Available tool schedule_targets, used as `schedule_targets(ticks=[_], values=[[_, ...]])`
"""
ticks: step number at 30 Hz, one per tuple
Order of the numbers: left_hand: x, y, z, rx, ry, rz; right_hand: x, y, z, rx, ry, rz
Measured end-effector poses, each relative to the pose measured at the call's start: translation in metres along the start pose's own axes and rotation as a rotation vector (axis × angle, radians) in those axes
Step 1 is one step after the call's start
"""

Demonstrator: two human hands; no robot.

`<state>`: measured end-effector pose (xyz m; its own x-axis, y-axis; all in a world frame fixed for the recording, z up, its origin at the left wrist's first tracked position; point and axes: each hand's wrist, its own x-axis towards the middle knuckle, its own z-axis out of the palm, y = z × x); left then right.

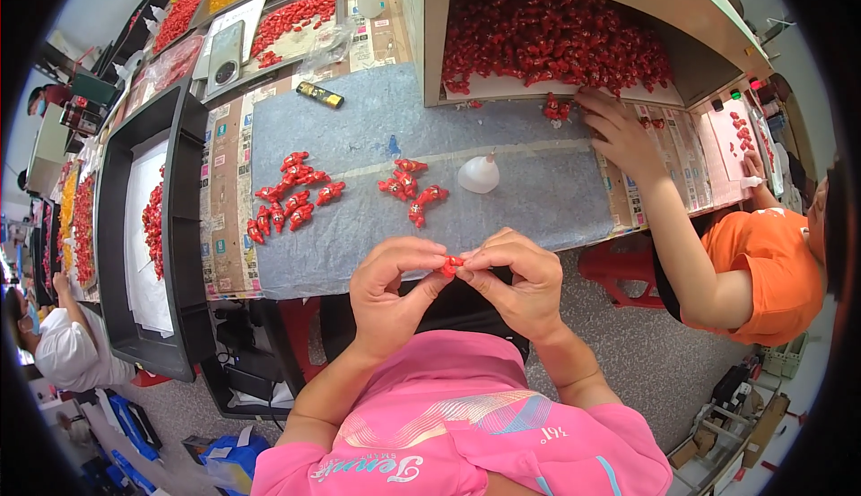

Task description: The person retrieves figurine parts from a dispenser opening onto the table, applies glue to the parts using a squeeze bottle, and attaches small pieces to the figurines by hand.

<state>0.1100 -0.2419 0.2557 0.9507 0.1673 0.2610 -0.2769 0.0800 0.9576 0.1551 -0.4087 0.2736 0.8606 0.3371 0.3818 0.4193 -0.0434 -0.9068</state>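
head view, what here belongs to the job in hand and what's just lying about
Likely in the job:
small red piece, held by left hand and right hand
red figures on the blue-grey mat
white squeeze bottle, perhaps

Likely just lying about:
phone
small black-and-yellow item

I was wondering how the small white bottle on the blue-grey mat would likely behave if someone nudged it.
The white bottle might roll or rock if tipped over, given its rounded body. Its smooth, plastic-looking walls may give under a squeeze. Its narrow tip could catch if knocked.
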Motion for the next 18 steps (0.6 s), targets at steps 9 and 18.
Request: schedule_targets(ticks=[9,18], values=[[0.0003,0.0007,-0.0021,0.167,-0.013,0.156,0.0039,-0.0081,-0.0033,-0.163,-0.036,-0.120],[0.0009,0.0014,-0.0036,0.166,-0.018,0.211,0.0019,-0.0079,-0.0010,-0.193,-0.032,-0.188]])
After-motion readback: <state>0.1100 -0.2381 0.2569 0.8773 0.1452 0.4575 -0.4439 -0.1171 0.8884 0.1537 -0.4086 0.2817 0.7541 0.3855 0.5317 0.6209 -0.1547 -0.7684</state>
